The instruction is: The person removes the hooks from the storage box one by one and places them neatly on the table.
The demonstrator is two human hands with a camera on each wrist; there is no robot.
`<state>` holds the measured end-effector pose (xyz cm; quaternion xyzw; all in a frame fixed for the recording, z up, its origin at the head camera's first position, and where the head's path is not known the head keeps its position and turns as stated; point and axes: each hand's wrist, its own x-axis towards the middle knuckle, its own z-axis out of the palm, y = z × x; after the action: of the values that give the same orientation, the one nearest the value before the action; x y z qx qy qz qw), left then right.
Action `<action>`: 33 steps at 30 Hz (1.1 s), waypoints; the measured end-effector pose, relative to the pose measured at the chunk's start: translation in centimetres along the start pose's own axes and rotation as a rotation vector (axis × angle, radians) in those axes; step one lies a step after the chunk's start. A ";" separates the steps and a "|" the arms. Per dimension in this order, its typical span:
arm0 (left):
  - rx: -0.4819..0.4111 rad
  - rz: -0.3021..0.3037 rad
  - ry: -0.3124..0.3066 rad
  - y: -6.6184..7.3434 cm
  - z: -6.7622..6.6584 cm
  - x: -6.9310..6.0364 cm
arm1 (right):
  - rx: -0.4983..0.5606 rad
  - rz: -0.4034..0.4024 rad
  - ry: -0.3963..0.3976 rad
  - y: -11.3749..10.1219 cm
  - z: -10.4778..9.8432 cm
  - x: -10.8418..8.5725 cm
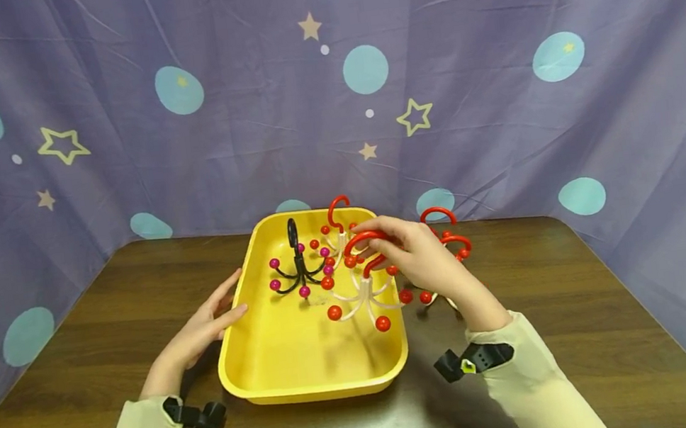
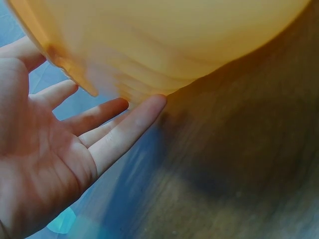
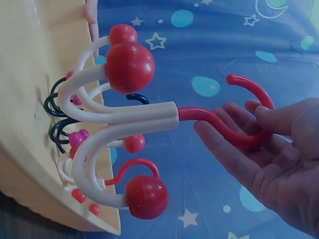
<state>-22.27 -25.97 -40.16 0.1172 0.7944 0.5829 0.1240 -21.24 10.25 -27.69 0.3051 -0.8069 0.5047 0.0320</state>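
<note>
Evidently the right hand [image 1: 426, 261] pinches, thumb against fingers, the red hook of a white-stemmed hanger [image 3: 144, 115], whose arms and red balls hang below those fingertips, above the right part of the yellow tray [image 1: 291, 363]. Gripped only by that smooth curve, it might swivel or slip if the pinch loosened, and an outer ball could catch the rim. The left hand [image 1: 200, 331] has its fingers fairly straight and spread at the tray's left side, not wrapped round it, so a knock might slide the tray. Beyond the left fingertips stands a black hanger [image 1: 300, 265] with pink balls; swinging arms could tangle there. Past the right fingertips, a farther red-hooked hanger [image 1: 342, 241] poses a similar risk. Behind the right knuckles, outside the tray, red hooks [image 1: 437, 209] might be brushed.
</note>
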 end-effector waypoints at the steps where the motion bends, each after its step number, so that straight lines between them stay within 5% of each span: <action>1: -0.003 0.000 0.000 0.0 0.0 0.0 | 0.002 0.001 0.009 0.0 -0.2 -0.2; 26: -0.011 0.003 -0.014 0.1 0.0 -0.1 | -0.046 0.059 0.131 0.9 -4.6 -6.0; 33: -0.007 0.001 -0.006 0.1 0.0 -0.2 | -0.072 0.101 0.099 1.5 -5.5 -7.3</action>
<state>-22.12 -25.99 -40.01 0.1189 0.7918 0.5855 0.1269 -17.56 18.68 -28.84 0.2375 -0.8363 0.4908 0.0571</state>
